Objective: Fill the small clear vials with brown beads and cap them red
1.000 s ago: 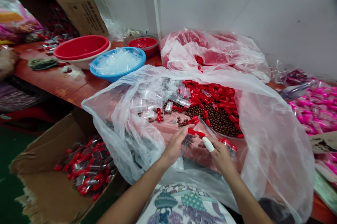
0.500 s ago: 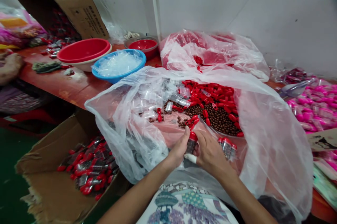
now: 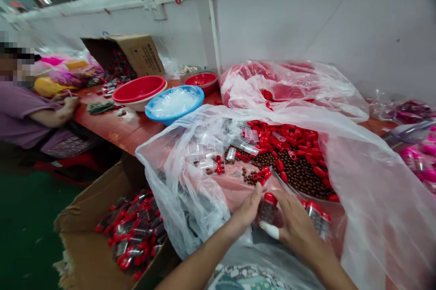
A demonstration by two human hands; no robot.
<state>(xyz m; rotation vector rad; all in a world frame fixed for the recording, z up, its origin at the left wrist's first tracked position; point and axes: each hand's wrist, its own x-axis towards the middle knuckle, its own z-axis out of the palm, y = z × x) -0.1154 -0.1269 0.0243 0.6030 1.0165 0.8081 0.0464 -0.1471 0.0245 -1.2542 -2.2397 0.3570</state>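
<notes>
A small clear container with a red cap and brown beads inside stands upright between my two hands. My left hand closes on its left side, the fingers partly hidden. From the right, my right hand grips the same container; a white wrap covers one fingertip. Just beyond lie red spoon-shaped caps and a heap of brown beads. Empty clear containers are piled to the left of the beads. Several filled red-capped containers lie beside my right hand.
A clear plastic sheet surrounds the work area. Below left, a cardboard box holds many filled containers. A blue basin, a red basin and a tipped carton stand farther back. Another person sits at far left.
My view has tilted up and turned left, so the scene sits lower and farther right. The capped container is still between my hands. More of the other person shows.
</notes>
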